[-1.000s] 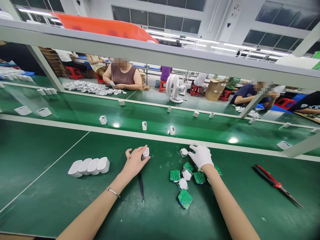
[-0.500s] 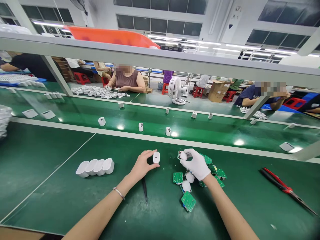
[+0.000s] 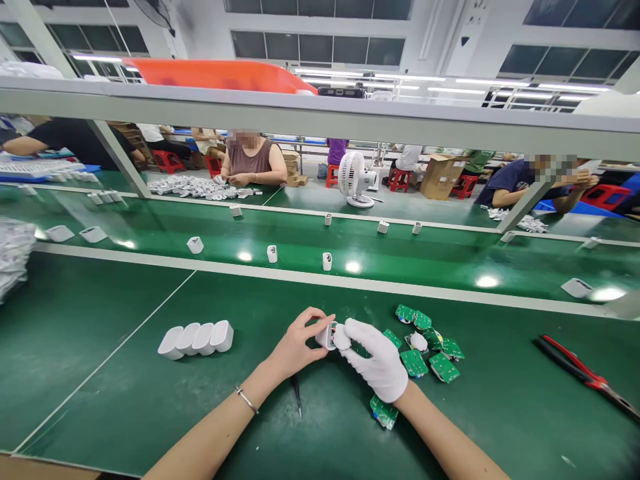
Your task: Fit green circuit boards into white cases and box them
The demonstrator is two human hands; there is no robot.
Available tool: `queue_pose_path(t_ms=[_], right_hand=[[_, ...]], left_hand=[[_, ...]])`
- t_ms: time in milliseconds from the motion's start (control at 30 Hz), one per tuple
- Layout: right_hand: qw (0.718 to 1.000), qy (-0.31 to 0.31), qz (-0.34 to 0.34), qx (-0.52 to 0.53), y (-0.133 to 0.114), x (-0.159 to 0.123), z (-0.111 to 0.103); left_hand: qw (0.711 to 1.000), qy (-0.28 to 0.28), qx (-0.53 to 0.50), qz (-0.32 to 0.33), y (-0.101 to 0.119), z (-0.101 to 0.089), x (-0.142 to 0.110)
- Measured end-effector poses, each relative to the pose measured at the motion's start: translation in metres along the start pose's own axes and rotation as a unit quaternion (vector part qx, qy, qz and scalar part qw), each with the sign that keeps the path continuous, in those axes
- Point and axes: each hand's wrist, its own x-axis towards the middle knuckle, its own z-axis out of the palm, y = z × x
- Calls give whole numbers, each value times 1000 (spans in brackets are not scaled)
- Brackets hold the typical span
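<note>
- Four white charger housings [image 3: 203, 339] lie untouched.
- Our left hand [image 3: 297, 345] pinches another housing [image 3: 324, 337]; our gloved right hand [image 3: 379, 360] grips a circuit assembly [image 3: 342, 337] at its mouth, apparently not fully seated.
- Green circuit boards [image 3: 444, 368] lie loose nearby, unhoused.

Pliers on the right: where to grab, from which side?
Probably by the red-and-black handles, from above and the left: the pliers lie flat, long handles pointing up-left in view, and the narrow metal nose points away, down-right.

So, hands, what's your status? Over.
Left hand holding white casing. Gloved right hand holding small part at casing's mouth. Tweezers nearby, partly hidden by left hand.
</note>
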Motion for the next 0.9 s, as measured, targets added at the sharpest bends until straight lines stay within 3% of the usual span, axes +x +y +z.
queue_pose_path(t_ms=[233, 400, 533, 700, 900], right_hand=[[996, -26, -15, -86, 3, -11, 11], [991, -84, 1, -99, -6, -9, 17], [989, -111, 26, -98, -21, 0, 3], [996, -35, 82, -31, -24, 6, -27], [975, -186, -69, -99, -25, 7, -13]], left_hand=[[998, 20, 35, 55, 1, -2, 0], [997, 20, 43, 59, 0, 2, -1], [999, 6, 20, 43, -1, 4, -2], [998, 45, -12, 29, 3, 6, -1], [994, 87, -44, 55, 10, 6, 1]])
